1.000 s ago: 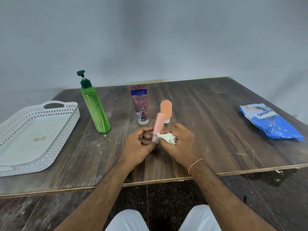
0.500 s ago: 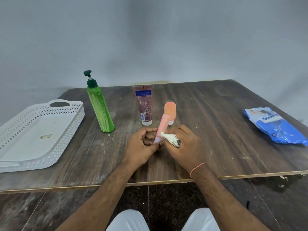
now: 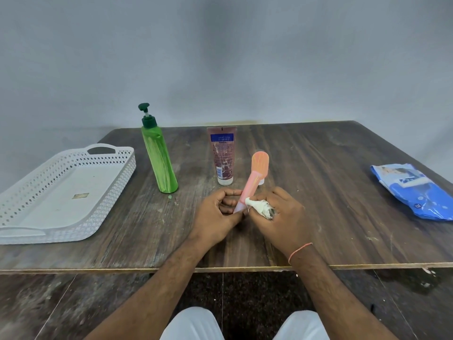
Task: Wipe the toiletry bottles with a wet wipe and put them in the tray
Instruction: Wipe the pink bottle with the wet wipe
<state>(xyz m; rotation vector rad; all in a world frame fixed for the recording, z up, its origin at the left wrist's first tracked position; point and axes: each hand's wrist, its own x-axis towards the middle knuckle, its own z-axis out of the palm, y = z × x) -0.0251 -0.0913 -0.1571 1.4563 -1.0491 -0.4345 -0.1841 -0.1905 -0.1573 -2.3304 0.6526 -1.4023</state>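
Meanwhile left hand (image 3: 215, 212) pinched slim pink plastic tube (image 3: 247, 190), right hand (image 3: 277, 217) clenched soiled white wipe (image 3: 259, 207); hard rub risked tube slipping onto bench (image 3: 318, 217).

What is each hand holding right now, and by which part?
The left hand pinches the slim pink tube at its lower end. The right hand grips a balled-up wet wipe, its tip pressed against the tube's lower part.

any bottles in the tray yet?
No. The white tray holds no bottles; the green pump bottle and brown tube stand on the table.
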